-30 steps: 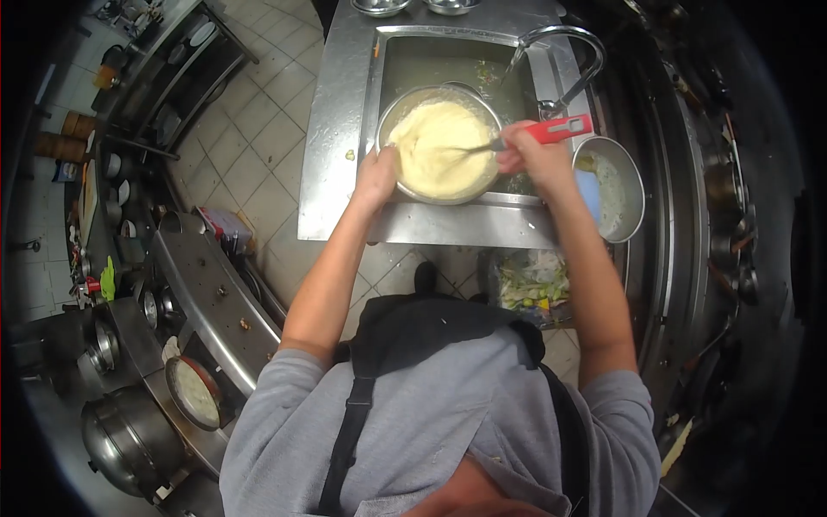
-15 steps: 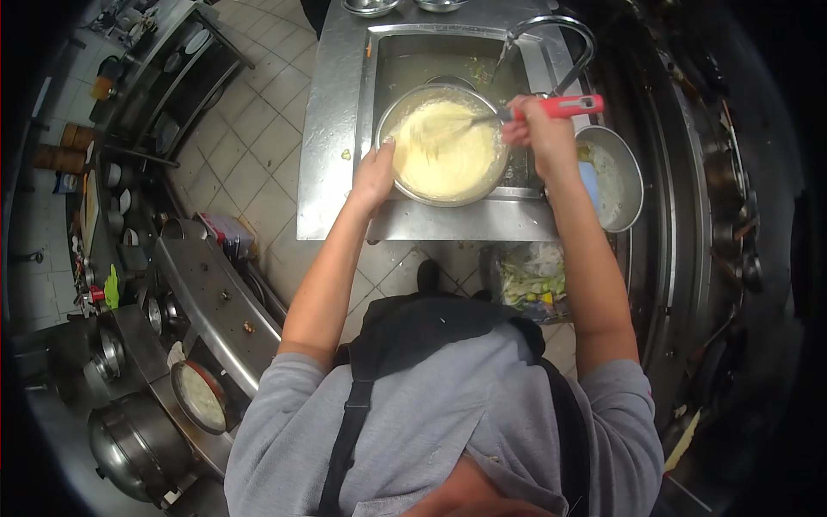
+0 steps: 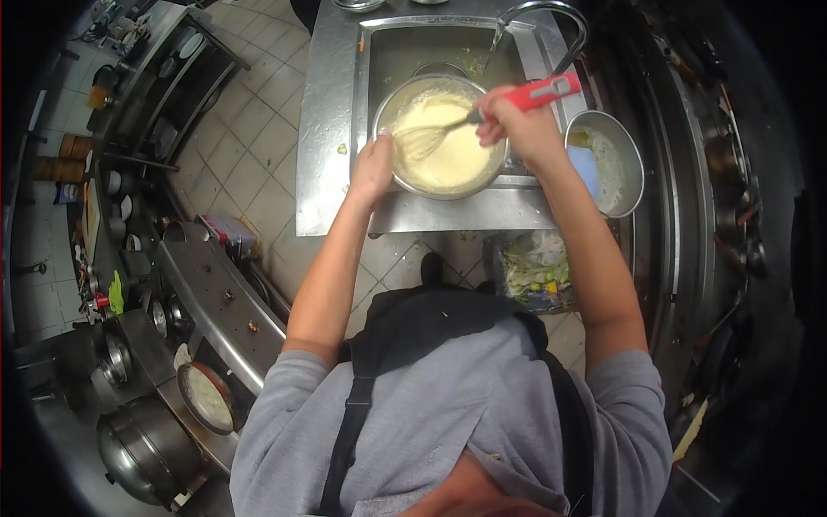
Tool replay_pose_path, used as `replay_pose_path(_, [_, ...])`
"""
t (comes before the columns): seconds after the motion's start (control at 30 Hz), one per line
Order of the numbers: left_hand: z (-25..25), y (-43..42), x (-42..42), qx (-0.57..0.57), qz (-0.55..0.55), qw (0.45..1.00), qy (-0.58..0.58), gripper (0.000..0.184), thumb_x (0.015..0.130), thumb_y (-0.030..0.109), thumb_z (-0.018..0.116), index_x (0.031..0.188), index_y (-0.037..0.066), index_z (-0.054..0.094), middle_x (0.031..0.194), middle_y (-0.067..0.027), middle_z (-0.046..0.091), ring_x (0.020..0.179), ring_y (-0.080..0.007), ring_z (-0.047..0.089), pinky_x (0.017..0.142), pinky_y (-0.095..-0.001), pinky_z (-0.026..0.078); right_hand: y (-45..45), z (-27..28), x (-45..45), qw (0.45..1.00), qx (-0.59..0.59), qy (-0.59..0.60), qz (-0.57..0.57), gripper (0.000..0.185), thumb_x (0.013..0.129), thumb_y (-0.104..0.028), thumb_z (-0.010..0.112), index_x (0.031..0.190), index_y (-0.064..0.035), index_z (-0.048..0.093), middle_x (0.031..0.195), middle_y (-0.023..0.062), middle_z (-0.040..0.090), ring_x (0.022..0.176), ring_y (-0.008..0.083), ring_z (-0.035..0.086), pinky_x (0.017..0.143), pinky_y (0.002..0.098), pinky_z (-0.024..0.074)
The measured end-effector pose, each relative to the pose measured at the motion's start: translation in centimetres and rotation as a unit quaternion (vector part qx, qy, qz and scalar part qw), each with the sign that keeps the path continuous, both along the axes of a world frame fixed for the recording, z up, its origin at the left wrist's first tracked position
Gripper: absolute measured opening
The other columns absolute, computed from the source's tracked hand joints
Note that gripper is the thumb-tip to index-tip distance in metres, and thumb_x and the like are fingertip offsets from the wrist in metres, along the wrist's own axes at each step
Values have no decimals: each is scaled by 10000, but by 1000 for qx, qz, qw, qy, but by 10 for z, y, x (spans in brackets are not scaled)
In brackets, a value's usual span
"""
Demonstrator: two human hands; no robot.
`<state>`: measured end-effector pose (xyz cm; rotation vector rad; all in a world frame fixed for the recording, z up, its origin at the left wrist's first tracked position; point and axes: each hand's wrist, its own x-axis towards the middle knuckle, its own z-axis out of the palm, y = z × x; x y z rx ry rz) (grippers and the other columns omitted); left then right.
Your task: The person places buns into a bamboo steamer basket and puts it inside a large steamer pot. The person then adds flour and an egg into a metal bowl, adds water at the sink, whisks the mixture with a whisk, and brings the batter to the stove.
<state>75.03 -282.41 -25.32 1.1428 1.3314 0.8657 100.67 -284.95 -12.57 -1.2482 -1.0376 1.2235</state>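
A round metal bowl (image 3: 457, 189) sits over the front part of the sink, holding a pale yellow batter (image 3: 457, 159). My left hand (image 3: 373, 168) grips the bowl's left rim. In my right hand (image 3: 517, 121) is a whisk (image 3: 422, 140) with a red and grey handle; the fingers wrap round the handle. The wire head dips into the left side of the batter, close to my left hand. What supports the bowl from below is hidden.
Behind the bowl lies the metal sink (image 3: 364, 69) with a curved faucet (image 3: 586, 34). On the right stands a metal pot (image 3: 639, 155) with a pale blue item (image 3: 584, 168) inside. A bin of vegetable scraps (image 3: 534, 271) is below the counter. A pan (image 3: 207, 398) rests at lower left.
The whisk has swept through the batter towards the left rim, its wires now distinct instead of blurred. My right hand has shifted left with it; my left hand stays on the rim.
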Motion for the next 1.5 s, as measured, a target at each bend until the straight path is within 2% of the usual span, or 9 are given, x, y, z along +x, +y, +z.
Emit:
replay_pose_path(0.13, [-6,6,-15,-37,33,997,-61,528,1008,364,435,1221,-98,577,1151,-218,644,1060,-253,606,938,-347,445,-27,15,13,984,-12,-144,106,222,871,-206,655,927,6,687,707,73,670,594,121,639,568,266,537])
replay_pose_path(0.2, [3,-2,-12,-45,7,999,-20,507,983,329,450,1215,-105,569,1143,-224,641,1055,-260,607,931,-353,446,-19,-5,15,968,78,-238,-22,211,879,-222,656,923,-19,693,722,46,671,638,110,644,600,265,531])
replay_pose_path(0.33, [-12,9,-10,-17,67,998,16,437,970,268,450,1120,-114,600,1035,-149,675,913,-186,628,816,-305,477,-39,-8,-11,977,30,-195,85,172,859,-196,653,921,-44,702,727,33,675,647,110,642,620,266,527])
replay_pose_path(0.43, [5,-3,-10,-30,42,999,-17,469,959,281,458,1152,-128,582,1064,-182,663,964,-214,619,863,-328,463,-25,-12,22,987,41,-124,-93,158,843,-156,662,877,-4,689,708,61,672,604,115,640,561,258,526])
replay_pose_path(0.8, [11,-9,-2,-8,52,998,-19,469,963,268,438,1219,-106,556,1107,-181,655,1014,-229,612,900,-336,456,4,-38,-9,993,-7,58,-99,203,876,-131,583,945,45,655,723,129,668,591,179,667,549,269,546])
replay_pose_path(1.0, [17,-13,-6,6,40,999,-28,471,968,273,423,1222,-96,570,1125,-199,651,1052,-248,600,932,-347,441,7,-31,-4,980,47,73,-177,222,871,-163,605,940,43,655,712,140,668,564,172,662,539,277,545])
replay_pose_path(1.07, [18,-12,-8,10,38,999,-25,470,969,273,424,1222,-94,570,1126,-198,652,1057,-249,598,935,-345,440,0,-23,-16,998,-8,41,-44,225,874,-166,593,936,40,658,711,132,667,553,168,654,533,277,543])
replay_pose_path(1.2, [14,-15,-10,15,35,999,-20,473,967,281,423,1216,-92,573,1117,-199,654,1040,-248,601,921,-342,445,17,-31,3,987,35,61,-142,193,857,-140,595,910,38,647,694,125,654,540,175,645,516,281,537])
replay_pose_path(1.5, [9,-10,-17,5,28,1000,-10,476,957,288,431,1208,-87,582,1111,-196,661,1038,-249,617,915,-344,458,10,-19,-13,1000,-3,9,-18,199,870,-159,584,898,27,648,719,123,665,557,175,658,513,264,533])
